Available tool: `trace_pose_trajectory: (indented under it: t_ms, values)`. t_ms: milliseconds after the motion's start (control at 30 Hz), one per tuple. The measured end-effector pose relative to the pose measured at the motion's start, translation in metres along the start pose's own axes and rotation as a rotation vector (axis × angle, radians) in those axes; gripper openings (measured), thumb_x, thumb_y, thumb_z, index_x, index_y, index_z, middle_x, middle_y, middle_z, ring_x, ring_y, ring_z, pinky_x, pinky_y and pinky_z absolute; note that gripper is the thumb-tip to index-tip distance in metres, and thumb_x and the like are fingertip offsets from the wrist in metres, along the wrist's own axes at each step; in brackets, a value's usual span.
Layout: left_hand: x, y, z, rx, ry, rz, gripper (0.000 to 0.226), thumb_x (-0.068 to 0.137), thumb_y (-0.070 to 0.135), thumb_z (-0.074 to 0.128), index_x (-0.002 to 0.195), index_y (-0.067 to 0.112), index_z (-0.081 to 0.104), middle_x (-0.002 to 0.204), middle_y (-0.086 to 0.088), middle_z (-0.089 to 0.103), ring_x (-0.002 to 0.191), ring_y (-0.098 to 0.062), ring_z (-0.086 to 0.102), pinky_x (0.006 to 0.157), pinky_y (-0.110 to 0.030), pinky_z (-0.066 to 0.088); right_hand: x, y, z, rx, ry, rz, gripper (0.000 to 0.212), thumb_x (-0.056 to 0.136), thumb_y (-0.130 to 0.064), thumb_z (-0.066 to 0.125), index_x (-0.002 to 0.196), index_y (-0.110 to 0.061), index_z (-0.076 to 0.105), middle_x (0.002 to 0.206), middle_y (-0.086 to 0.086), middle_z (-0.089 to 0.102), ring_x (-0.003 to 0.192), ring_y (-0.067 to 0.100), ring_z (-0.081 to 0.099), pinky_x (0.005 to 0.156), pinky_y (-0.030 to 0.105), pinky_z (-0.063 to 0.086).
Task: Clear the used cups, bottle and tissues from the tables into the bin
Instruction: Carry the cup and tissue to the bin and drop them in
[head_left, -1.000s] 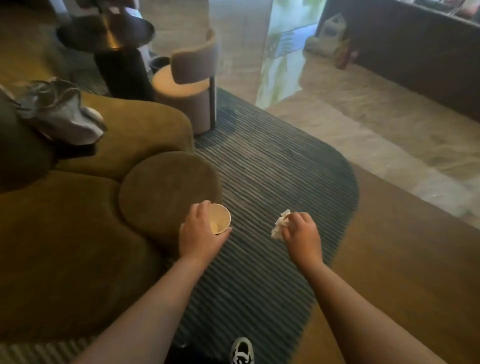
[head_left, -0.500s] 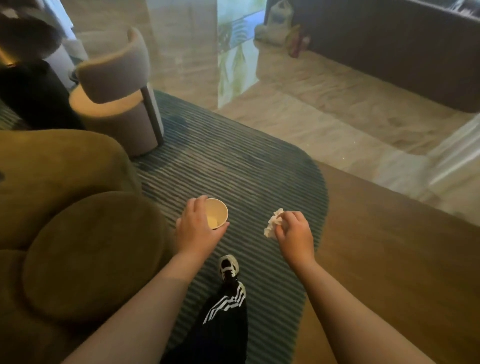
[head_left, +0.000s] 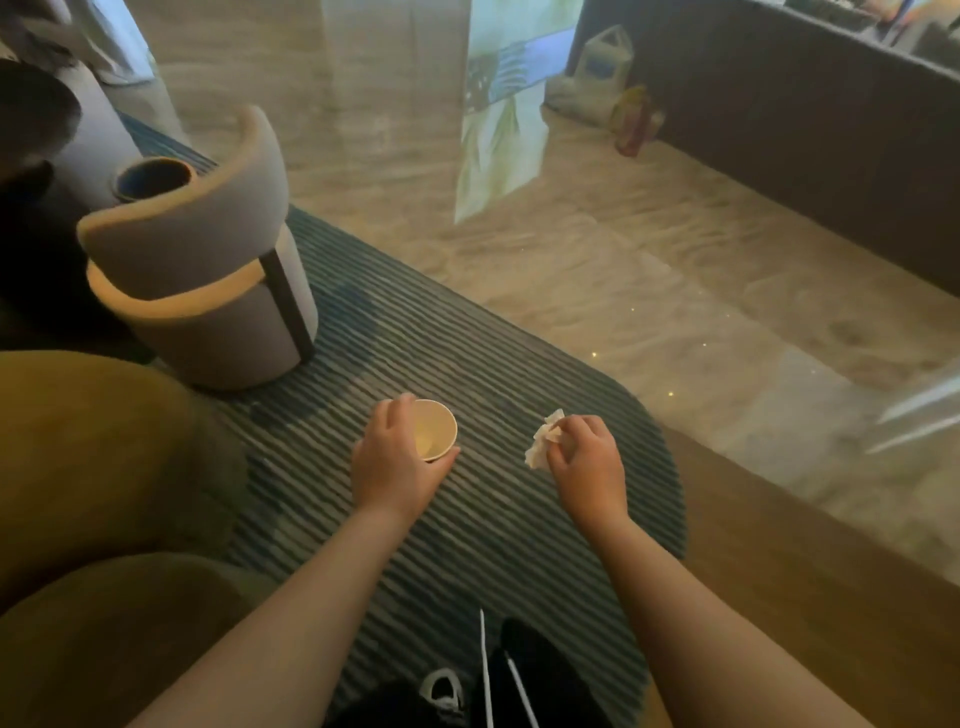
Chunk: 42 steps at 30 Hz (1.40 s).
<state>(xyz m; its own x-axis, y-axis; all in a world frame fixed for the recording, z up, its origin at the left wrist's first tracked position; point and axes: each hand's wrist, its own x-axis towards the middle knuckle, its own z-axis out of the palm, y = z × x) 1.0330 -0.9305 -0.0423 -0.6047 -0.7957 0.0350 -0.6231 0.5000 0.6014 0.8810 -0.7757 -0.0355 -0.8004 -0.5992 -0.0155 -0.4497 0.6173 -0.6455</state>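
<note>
My left hand (head_left: 395, 462) grips a pale paper cup (head_left: 434, 431) from the side; the cup is upright, its open mouth faces me and a little liquid shows at the bottom. My right hand (head_left: 584, 462) pinches a crumpled white tissue (head_left: 543, 441) between thumb and fingers. Both hands are held out over the striped grey-green rug (head_left: 415, 338). A dark round bin (head_left: 150, 179) with an open top stands at the far left, behind the grey chair. No bottle is in view.
A grey round-backed chair (head_left: 208, 249) stands ahead on the left. An olive sofa (head_left: 104, 467) fills the left edge. Marble floor (head_left: 675, 260) lies ahead on the right, wooden floor (head_left: 779, 571) beside the rug. Bags (head_left: 608, 67) sit by a dark counter at the far right.
The view has moved forward and swung right: the sofa has slid out to the left and the chair has come closer. The bin is now visible. Both hands keep their holds.
</note>
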Motion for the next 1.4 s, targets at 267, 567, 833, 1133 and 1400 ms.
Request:
trace_pose_trajectory:
  t_ms: [267,567,833,1133,1400]
  values:
    - [0.214,-0.017,0.037,-0.009,0.075,-0.105,0.079,0.070,0.049,0.076,0.132,0.016,0.039,0.127,-0.007,0.044,0.107,-0.026,0.050,0.087,-0.044,0.043,0.234,-0.020,0.046,0.014,-0.057,-0.041,0.010,0.091,-0.021,0.056,0.099,-0.018,0.060,0.102,-0.007,0.051,0.094,0.013,0.047,0.077,0.025,0.036]
    - [0.506,-0.013,0.037,0.021,0.212,-0.247,0.076,0.068,0.047,0.079,0.126,0.015,0.042,0.120,-0.008,0.047,0.101,-0.029,0.052,0.076,-0.040,0.046,0.547,-0.084,0.092,0.009,-0.179,-0.190,0.013,0.087,-0.017,0.059,0.100,-0.016,0.062,0.103,0.000,0.054,0.090,0.019,0.051,0.078,0.029,0.041]
    - [0.689,-0.047,0.012,0.054,0.357,-0.355,0.077,0.067,0.046,0.080,0.125,0.013,0.043,0.117,-0.008,0.048,0.098,-0.027,0.053,0.076,-0.041,0.046,0.746,-0.172,0.149,-0.011,-0.283,-0.346,0.009,0.086,-0.017,0.060,0.094,-0.020,0.061,0.095,-0.012,0.047,0.085,0.017,0.054,0.068,0.025,0.039]
    - [0.939,-0.154,-0.027,0.073,0.550,-0.511,0.071,0.067,0.047,0.079,0.120,0.015,0.044,0.114,-0.008,0.050,0.097,-0.029,0.052,0.068,-0.038,0.042,1.007,-0.335,0.283,-0.129,-0.392,-0.678,0.014,0.091,-0.015,0.054,0.102,-0.011,0.062,0.110,0.003,0.057,0.098,0.022,0.052,0.074,0.026,0.037]
    - [1.089,-0.220,-0.087,0.087,0.670,-0.710,0.071,0.063,0.049,0.080,0.117,0.018,0.044,0.110,-0.006,0.050,0.093,-0.029,0.055,0.067,-0.034,0.040,1.158,-0.477,0.383,-0.119,-0.566,-0.800,0.017,0.090,-0.017,0.056,0.106,-0.017,0.061,0.109,-0.004,0.055,0.098,0.020,0.054,0.078,0.028,0.044]
